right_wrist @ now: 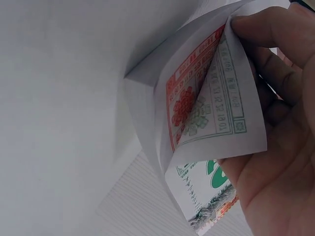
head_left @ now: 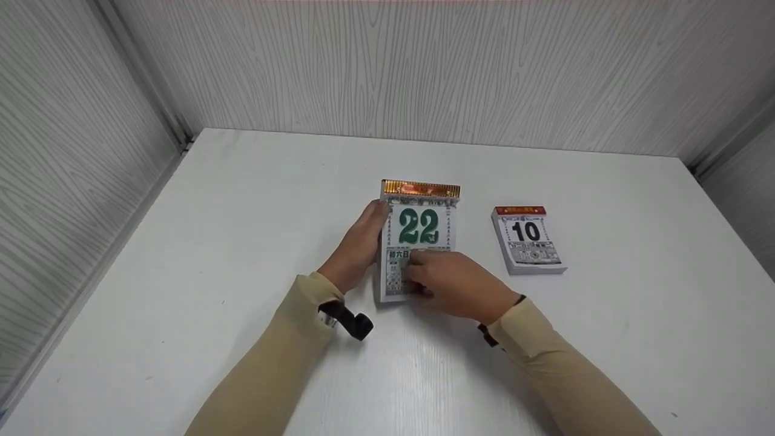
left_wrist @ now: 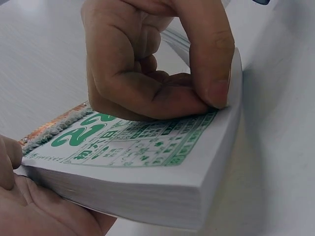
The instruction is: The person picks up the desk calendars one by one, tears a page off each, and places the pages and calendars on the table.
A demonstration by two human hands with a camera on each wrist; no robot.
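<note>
A thick tear-off calendar (head_left: 419, 226) with a green 22 and a gold-orange header lies tilted in the person's hands, in the middle of the head view. The left hand (head_left: 357, 248) grips its left edge. Over the lower right part, the right hand (head_left: 454, 284) bends its fingers and pinches the top sheet near the bottom corner. In the right wrist view that sheet (right_wrist: 236, 128) curls up between thumb and fingers, and a page with red print (right_wrist: 182, 105) shows beneath it. The left wrist view shows the thick paper block (left_wrist: 123, 191) from its side.
To the right, a smaller calendar (head_left: 533, 236) with a black 10 and a red header lies flat on the white table (head_left: 212, 290). Wood-grain panels (head_left: 412, 66) stand behind and at both sides. Each wrist wears a black band.
</note>
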